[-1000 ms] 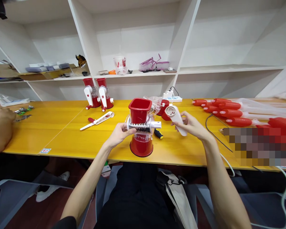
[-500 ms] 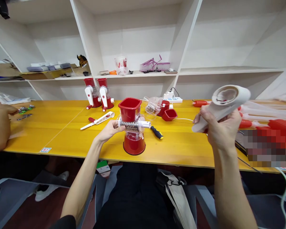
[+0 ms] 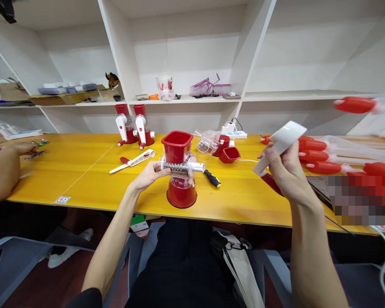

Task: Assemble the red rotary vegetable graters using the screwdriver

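In front of me a red rotary grater [image 3: 182, 194] stands upright on the table, with a square red hopper, a clear housing and a metal drum. A white shaft sticks out on its right. My left hand [image 3: 149, 174] is closed around the left side of the housing. Held up over the table to the right, a white crank handle [image 3: 287, 136] with a red grip is pinched in my right hand [image 3: 285, 171]. The crank is apart from the grater. A yellow-black screwdriver [image 3: 212, 178] lies just right of the base.
Another white crank handle [image 3: 133, 161] lies to the left. Two assembled graters [image 3: 141, 128] stand behind it. A clear housing [image 3: 208, 142] and a red hopper [image 3: 229, 155] sit behind right. Several red-handled items [image 3: 324, 167] lie at right. A co-worker's hand [image 3: 6, 167] handles small metal parts at left.
My right hand has turned the crank handle over, so its smooth outer face shows instead of its hollow socket, and shifted slightly left. The left hand keeps its hold. A red-handled item has appeared at upper right.
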Motion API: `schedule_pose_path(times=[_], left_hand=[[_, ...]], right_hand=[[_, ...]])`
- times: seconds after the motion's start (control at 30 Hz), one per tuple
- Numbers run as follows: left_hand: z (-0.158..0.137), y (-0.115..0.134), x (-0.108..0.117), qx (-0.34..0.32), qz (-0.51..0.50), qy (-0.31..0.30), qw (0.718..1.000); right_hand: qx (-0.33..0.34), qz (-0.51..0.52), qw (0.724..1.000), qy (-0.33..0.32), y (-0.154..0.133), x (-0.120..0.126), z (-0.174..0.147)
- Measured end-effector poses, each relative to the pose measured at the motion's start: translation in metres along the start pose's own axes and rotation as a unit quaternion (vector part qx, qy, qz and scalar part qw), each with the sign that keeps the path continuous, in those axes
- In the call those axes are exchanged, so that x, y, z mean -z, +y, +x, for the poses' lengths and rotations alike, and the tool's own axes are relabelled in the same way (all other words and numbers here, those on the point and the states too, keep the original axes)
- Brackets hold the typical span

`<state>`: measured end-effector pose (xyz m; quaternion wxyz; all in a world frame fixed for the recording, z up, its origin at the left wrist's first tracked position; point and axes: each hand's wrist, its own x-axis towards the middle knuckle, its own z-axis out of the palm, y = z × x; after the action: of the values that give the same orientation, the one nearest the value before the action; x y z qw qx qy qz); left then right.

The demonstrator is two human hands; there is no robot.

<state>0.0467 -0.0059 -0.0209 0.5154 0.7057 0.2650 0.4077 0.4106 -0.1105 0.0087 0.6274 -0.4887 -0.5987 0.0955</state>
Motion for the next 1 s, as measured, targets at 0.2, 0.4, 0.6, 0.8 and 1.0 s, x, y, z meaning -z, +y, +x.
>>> schedule_pose_path(times=[0.2, 0.4, 0.6, 0.8, 1.0], left_hand=[[0.0, 0.0, 0.0, -0.003, -0.015, -0.007, 1.0], [0.001, -0.005, -0.002, -0.006, -0.027, 0.004, 1.0], [0.002, -0.006, 0.007, -0.013, -0.022, 0.013, 1.0], [0.003, -0.01, 0.023, -0.023, -0.041, 0.01, 0.999], [0.003, -0.012, 0.02, -0.03, -0.043, -0.002, 0.999]], right_hand=[[-0.074, 0.026, 0.979, -0.187, -0.023, 0.007, -0.011], [-0.084, 0.242, 0.954, -0.156, -0.036, -0.016, -0.019], [-0.109, 0.279, 0.935, -0.192, -0.031, -0.041, -0.02], [-0.153, 0.385, 0.883, -0.22, -0.017, -0.067, -0.024], [-0.185, 0.406, 0.849, -0.283, -0.013, -0.08, -0.029]])
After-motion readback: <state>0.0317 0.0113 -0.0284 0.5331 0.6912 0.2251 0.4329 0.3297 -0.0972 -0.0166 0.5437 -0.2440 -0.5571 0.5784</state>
